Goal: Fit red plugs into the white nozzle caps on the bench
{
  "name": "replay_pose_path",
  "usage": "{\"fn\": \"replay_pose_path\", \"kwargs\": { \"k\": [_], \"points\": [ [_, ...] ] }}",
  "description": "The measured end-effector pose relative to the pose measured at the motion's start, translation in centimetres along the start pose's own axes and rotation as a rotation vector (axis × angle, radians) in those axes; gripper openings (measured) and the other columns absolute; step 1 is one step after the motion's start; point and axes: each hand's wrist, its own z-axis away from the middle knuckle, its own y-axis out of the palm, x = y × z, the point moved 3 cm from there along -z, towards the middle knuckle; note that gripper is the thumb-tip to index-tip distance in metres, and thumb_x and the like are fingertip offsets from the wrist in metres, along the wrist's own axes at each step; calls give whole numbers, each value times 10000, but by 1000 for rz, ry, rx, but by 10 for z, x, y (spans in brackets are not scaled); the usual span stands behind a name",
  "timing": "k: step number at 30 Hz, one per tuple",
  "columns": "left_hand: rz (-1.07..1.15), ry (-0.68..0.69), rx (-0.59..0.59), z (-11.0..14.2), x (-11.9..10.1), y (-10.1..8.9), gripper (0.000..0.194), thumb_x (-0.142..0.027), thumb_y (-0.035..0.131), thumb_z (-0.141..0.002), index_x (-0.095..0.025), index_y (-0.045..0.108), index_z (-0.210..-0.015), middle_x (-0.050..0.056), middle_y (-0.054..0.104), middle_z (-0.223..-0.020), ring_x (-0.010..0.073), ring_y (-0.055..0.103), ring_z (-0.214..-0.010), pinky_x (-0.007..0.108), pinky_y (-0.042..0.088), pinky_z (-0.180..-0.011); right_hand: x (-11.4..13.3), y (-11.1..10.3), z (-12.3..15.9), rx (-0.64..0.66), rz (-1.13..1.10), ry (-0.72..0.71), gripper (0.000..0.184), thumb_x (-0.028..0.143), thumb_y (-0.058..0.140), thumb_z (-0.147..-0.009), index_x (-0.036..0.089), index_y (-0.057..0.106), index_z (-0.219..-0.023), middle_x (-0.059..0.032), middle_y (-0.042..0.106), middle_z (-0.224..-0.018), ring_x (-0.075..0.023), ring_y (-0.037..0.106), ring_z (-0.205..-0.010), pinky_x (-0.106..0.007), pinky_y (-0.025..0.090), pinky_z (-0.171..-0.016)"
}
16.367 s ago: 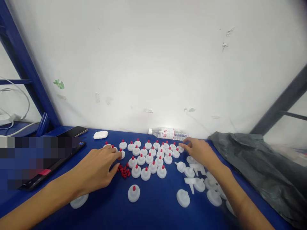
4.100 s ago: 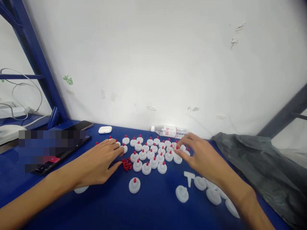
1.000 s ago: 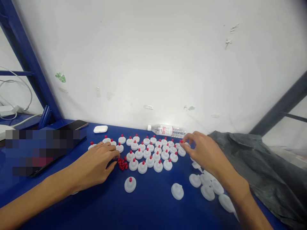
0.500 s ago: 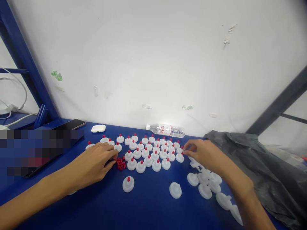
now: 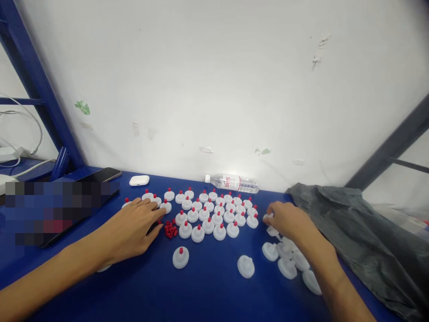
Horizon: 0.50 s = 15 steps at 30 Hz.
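My left hand (image 5: 136,230) rests with fingers spread beside a small pile of red caps (image 5: 170,230); one red bit shows between thumb and index finger. On the right, my right hand (image 5: 284,219) pinches the edge of a white round plastic lid (image 5: 267,217), mostly hidden by the fingers. Several white lids with red tips (image 5: 219,231) stand grouped in the middle of the blue table. A single red-tipped lid (image 5: 181,258) sits in front of them. Nearer the right lies a lid without a red tip (image 5: 246,267), and several more bare lids (image 5: 287,267) are heaped by my right forearm.
A clear water bottle (image 5: 233,182) lies along the wall. At the back left are a white earbud case (image 5: 139,180) and a dark phone (image 5: 109,173). Dark grey sheeting (image 5: 351,232) covers the table's right side. Blue frame posts (image 5: 50,89) rise at the left.
My right hand has drawn back to the right from the grouped red-tipped lids to a bare white lid. The left hand's thumb and index finger have parted slightly by the red caps.
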Motion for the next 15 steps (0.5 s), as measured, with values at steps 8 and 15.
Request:
{"fn": "replay_pose_path", "kwargs": {
  "k": [8,15],
  "points": [
    [108,-12,-92,-4,-4,-15,271,-238,419,-1024,-224,679,-948,90,713,-912,323,665,-868,478,488,-809,13,-34,6,-274,-146,-13,269,326,497,-1033,189,687,-1164,-136,760,-916,-345,728,-791,-406,478,-651],
    [383,8,-323,0,-21,-33,225,-337,494,-1067,-260,702,-1033,10,775,-968,198,719,-879,337,568,-813,75,-55,36,-522,-358,-464,310,373,514,-1079,238,628,-1333,-91,693,-1272,-289,679,-1099,-441,537,-965]
  ]
}}
